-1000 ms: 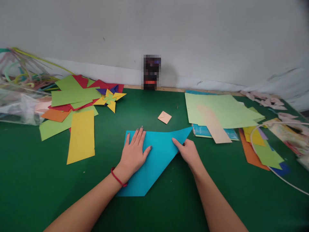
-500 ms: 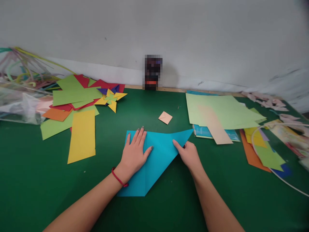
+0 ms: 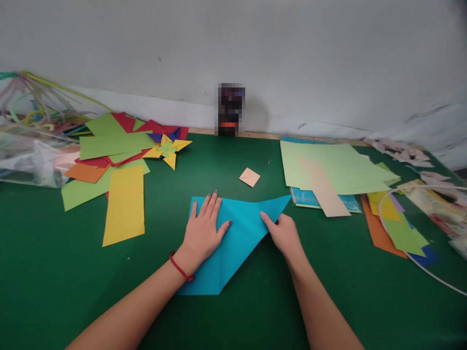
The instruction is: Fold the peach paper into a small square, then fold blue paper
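Observation:
A blue sheet of paper (image 3: 239, 243) lies in front of me, with a vertical crease down its middle. Its right part tapers to a pointed corner at the upper right. My left hand (image 3: 204, 228) rests flat on the sheet's left half, fingers stretched out. At the slanted right edge, my right hand (image 3: 284, 231) pinches the paper with the thumb on top and the other fingers beneath. Just beyond the sheet sits a small folded pink paper square (image 3: 250, 177).
On the left lie a yellow paper strip (image 3: 126, 206), a yellow and purple folded star (image 3: 168, 149) and green sheets (image 3: 115, 145). To the right are pale green paper (image 3: 324, 165), a pale strip (image 3: 330, 197) and a thin white cord (image 3: 423, 270). A pixelated dark object (image 3: 229, 109) stands against the wall.
Almost nothing differs. Both hands keep their places on the blue paper, and the view has shifted very slightly.

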Motion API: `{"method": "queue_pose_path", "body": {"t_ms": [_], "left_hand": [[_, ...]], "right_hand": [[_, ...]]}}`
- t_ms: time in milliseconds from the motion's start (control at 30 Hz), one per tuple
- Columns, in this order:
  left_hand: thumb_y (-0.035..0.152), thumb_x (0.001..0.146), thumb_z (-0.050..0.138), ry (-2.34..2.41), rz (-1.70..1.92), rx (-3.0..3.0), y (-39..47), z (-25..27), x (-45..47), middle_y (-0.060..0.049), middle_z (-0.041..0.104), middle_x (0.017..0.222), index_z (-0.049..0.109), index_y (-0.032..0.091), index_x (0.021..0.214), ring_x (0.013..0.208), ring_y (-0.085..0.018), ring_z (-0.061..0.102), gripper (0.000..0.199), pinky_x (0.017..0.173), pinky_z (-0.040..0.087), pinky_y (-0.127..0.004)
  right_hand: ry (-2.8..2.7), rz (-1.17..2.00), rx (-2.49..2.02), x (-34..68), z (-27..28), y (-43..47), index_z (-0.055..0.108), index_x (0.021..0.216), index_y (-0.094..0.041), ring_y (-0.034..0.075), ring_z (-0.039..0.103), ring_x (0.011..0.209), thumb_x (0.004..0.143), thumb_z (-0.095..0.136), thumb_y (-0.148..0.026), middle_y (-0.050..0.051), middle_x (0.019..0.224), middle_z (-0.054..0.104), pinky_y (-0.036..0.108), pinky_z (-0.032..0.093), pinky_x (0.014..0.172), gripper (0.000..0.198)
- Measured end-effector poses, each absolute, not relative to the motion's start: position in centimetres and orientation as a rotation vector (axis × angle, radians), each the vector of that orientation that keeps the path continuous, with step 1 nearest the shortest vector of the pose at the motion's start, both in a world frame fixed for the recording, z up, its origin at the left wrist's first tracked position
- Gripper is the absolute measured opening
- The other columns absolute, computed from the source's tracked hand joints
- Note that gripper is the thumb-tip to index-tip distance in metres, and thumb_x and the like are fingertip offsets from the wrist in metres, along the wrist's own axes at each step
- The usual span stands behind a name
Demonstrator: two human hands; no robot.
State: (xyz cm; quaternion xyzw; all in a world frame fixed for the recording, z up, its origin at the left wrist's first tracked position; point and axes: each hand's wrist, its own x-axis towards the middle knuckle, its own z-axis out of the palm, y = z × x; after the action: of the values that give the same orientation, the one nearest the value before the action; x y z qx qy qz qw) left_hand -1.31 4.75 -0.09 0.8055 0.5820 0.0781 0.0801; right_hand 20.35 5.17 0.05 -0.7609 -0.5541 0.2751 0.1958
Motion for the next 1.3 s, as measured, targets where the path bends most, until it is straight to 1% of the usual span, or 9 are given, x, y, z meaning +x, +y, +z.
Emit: {"method": "queue_pose_path", "body": {"t_ms": [167,333,500,667,833,1067,1167,1267,1300], "left_hand": [[0.053,0.086,0.02,1.74,0.261,2.412,4.8,-0.2,-1.3,-0.006,0.02,0.145,0.02,0.016,0.138,0.133,-0.025,0.016,0.064,0.107,0.012,-0.05],[0.053,0.086,0.019,1.735,0.248,2.403,4.8,-0.1,-1.3,-0.006,0.02,0.145,0.019,0.016,0.138,0.133,-0.025,0.015,0.063,0.107,0.012,-0.05],[0.053,0.086,0.019,1.73,0.235,2.401,4.8,0.0,-1.4,-0.006,0.019,0.145,0.018,0.017,0.138,0.133,-0.024,0.014,0.063,0.107,0.012,-0.05],[0.053,0.086,0.019,1.734,0.236,2.409,4.8,-0.1,-1.4,-0.006,0.018,0.145,0.019,0.016,0.138,0.133,-0.024,0.014,0.063,0.107,0.011,-0.05],[0.053,0.086,0.019,1.733,0.234,2.409,4.8,0.0,-1.3,-0.006,0.019,0.145,0.018,0.017,0.138,0.133,-0.024,0.014,0.063,0.107,0.012,-0.05],[0.053,0.086,0.02,1.724,0.247,2.414,4.8,-0.1,-1.4,-0.005,0.019,0.145,0.017,0.018,0.139,0.133,-0.024,0.015,0.063,0.107,0.012,-0.05],[0.052,0.087,0.021,1.714,0.25,2.419,4.8,-0.2,-1.4,-0.006,0.018,0.145,0.015,0.018,0.139,0.133,-0.024,0.015,0.063,0.107,0.013,-0.049],[0.05,0.087,0.021,1.725,0.255,2.421,4.9,-0.2,-1.5,-0.007,0.017,0.145,0.015,0.015,0.139,0.133,-0.023,0.015,0.062,0.107,0.013,-0.047],[0.048,0.088,0.02,1.732,0.257,2.421,4.9,-0.1,-1.5,-0.007,0.018,0.145,0.016,0.015,0.139,0.133,-0.023,0.015,0.061,0.108,0.014,-0.047]], "right_hand": [[-1.563,0.72,-2.083,20.0,0.2,4.8,0.033,0.049,-0.021,0.014,0.041,0.045,0.073,0.045,-0.054,0.0,0.047,0.044,0.025,0.026,0.043,0.043],[-1.541,0.704,-2.064,19.7,0.3,4.4,0.037,0.05,-0.02,0.015,0.044,0.046,0.075,0.043,-0.053,0.001,0.048,0.047,0.025,0.029,0.044,0.042],[-1.527,0.715,-2.085,19.8,0.2,4.3,0.037,0.05,-0.02,0.016,0.045,0.047,0.075,0.043,-0.055,0.002,0.049,0.048,0.026,0.029,0.045,0.043],[-1.529,0.744,-2.071,19.9,0.2,4.3,0.042,0.053,-0.02,0.018,0.048,0.05,0.076,0.043,-0.054,0.004,0.053,0.053,0.027,0.031,0.047,0.042],[-1.531,0.753,-2.07,19.9,0.4,4.1,0.045,0.054,-0.019,0.018,0.05,0.051,0.076,0.043,-0.053,0.005,0.055,0.055,0.027,0.033,0.047,0.041],[-1.511,0.829,-2.03,20.2,0.2,4.3,0.054,0.062,-0.016,0.02,0.053,0.059,0.076,0.044,-0.052,0.008,0.065,0.06,0.029,0.037,0.053,0.04],[-1.454,0.931,-1.988,20.5,0.6,4.3,0.055,0.064,-0.016,0.019,0.052,0.058,0.075,0.047,-0.054,0.006,0.063,0.059,0.029,0.037,0.053,0.041],[-1.392,1.072,-1.834,20.5,0.9,4.3,0.057,0.072,-0.016,0.018,0.051,0.06,0.074,0.049,-0.053,0.004,0.066,0.058,0.027,0.037,0.052,0.038],[-1.39,1.093,-1.8,20.4,1.0,4.3,0.056,0.072,-0.016,0.017,0.05,0.058,0.074,0.05,-0.053,0.003,0.064,0.056,0.026,0.037,0.052,0.038]]}}
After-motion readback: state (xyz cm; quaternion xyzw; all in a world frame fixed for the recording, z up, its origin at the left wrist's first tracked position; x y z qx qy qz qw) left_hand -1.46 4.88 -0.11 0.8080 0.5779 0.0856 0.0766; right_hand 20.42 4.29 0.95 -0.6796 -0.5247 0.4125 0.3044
